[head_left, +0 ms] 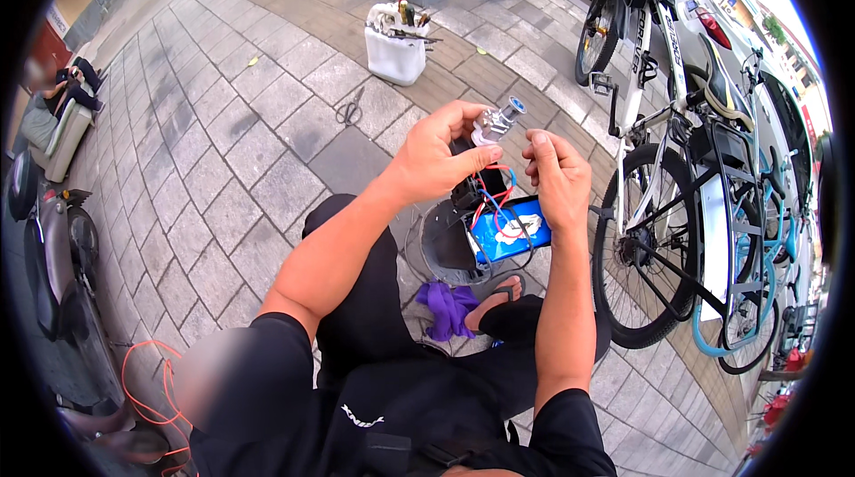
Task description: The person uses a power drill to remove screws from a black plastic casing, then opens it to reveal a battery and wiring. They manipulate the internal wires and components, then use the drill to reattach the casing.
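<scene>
My left hand (436,152) is closed around a small silvery part (503,121) with a round, bluish end that sticks up past the fingertips. Close to its right, my right hand (559,179) has its thumb and fingers pinched together. Anything between those fingers is too small or hidden to make out. Below both hands, red and blue wires (503,176) run down near a blue, wrapped block (488,243) with a white patch on top. The block lies over a dark, round container (438,238) on the ground between my legs.
A purple cloth (450,309) lies by my sandalled foot. Ahead stands a cut-open white jug (396,57) of tools, with scissors (349,112) on the paving nearby. Bicycles (646,245) line the right side. At left are a scooter (58,272), an orange cable (147,348) and a seated person (71,89).
</scene>
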`<state>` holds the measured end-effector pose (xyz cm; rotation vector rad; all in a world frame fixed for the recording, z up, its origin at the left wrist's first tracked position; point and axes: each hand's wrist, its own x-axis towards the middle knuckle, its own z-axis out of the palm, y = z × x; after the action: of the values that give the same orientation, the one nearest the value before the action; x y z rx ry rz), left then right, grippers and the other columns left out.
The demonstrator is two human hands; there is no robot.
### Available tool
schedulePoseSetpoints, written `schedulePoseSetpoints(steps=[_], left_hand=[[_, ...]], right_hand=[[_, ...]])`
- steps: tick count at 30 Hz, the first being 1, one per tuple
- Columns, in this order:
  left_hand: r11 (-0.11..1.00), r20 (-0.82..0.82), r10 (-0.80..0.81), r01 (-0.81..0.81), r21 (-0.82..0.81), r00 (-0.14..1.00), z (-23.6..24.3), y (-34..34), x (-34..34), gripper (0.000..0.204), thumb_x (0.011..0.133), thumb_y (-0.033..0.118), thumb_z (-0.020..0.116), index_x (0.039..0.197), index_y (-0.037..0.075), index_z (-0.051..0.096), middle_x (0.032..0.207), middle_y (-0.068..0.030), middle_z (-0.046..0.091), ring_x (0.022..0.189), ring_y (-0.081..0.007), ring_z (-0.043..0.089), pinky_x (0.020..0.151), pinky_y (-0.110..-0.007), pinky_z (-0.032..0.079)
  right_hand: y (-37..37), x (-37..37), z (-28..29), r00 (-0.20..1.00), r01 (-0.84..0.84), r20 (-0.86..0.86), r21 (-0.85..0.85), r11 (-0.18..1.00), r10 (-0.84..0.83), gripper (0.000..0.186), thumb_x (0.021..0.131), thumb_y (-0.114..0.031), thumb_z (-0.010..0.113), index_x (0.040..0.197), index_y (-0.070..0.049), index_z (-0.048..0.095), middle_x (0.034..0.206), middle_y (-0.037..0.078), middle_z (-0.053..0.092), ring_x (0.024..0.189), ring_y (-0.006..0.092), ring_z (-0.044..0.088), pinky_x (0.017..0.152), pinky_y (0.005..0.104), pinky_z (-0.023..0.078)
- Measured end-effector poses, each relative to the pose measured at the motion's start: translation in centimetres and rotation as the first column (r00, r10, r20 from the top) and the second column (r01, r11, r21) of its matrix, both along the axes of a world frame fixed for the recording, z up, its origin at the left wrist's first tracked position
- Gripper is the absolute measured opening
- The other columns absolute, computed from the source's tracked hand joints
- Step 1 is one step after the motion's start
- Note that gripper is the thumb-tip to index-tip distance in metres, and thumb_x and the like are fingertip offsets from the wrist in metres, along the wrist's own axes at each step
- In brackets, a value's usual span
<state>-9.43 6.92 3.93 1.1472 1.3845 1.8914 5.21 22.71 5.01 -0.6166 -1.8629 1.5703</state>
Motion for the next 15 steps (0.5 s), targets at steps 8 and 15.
schedulePoseSetpoints(steps=[8,15], left_hand=[[0.976,-0.303,0.196,-0.216,-0.035,0.933,1.3,-0.5,1.3,0.045,0.083,0.013,0.086,0.124,0.003,0.068,0.100,-0.0017,0.065,0.090,-0.0104,0.058,0.081,-0.028,0.050],[0.974,-0.262,0.194,-0.218,-0.065,0.945,1.6,-0.6,1.4,0.046,0.082,0.015,0.086,0.123,0.004,0.069,0.099,-0.0021,0.064,0.092,-0.0113,0.057,0.084,-0.028,0.049]], right_hand=[[-0.4,0.0,-0.2,1.000,-0.001,0.017,0.031,1.000,0.000,0.031,0.105,-0.029,0.068,0.112,0.000,0.075,0.089,0.000,0.070,0.074,0.0065,0.060,0.066,0.0228,0.049],[-0.7,-0.1,0.0,0.999,-0.020,0.027,0.079,0.997,0.018,0.031,0.106,-0.030,0.067,0.111,0.000,0.076,0.087,0.000,0.069,0.074,0.0069,0.060,0.066,0.0233,0.049]])
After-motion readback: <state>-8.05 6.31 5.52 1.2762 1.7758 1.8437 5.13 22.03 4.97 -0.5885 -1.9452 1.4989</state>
